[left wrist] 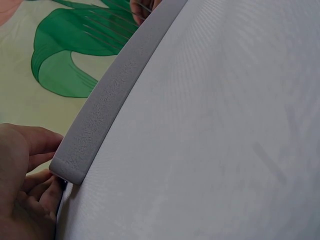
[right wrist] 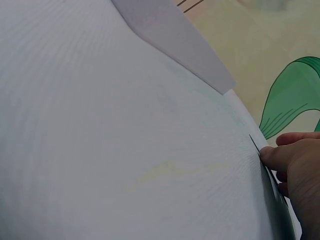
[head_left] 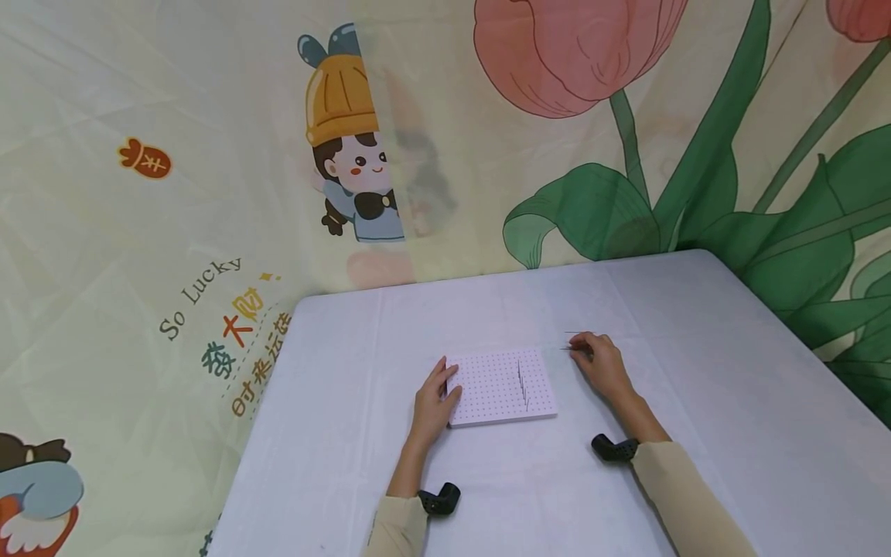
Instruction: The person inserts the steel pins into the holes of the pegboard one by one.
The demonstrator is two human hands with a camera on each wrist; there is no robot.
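Note:
A white pegboard (head_left: 483, 387) with rows of small holes lies on the table. Several thin dark rods (head_left: 521, 379) stand in a line near its right side. My left hand (head_left: 435, 398) grips the board's left edge, the fingers around its corner in the left wrist view. To the right of the board, my right hand (head_left: 600, 362) pinches a thin dark rod (right wrist: 254, 143) close over the tabletop, its tip poking out past the fingertips. Another thin rod (head_left: 574, 333) lies just beyond that hand.
White cloth covers the table (head_left: 348, 464), whose far edge meets a printed curtain (head_left: 445, 155) with flowers and a cartoon figure. Black wrist cameras sit on both wrists, one at the left cuff (head_left: 440, 500) and one at the right cuff (head_left: 614, 449).

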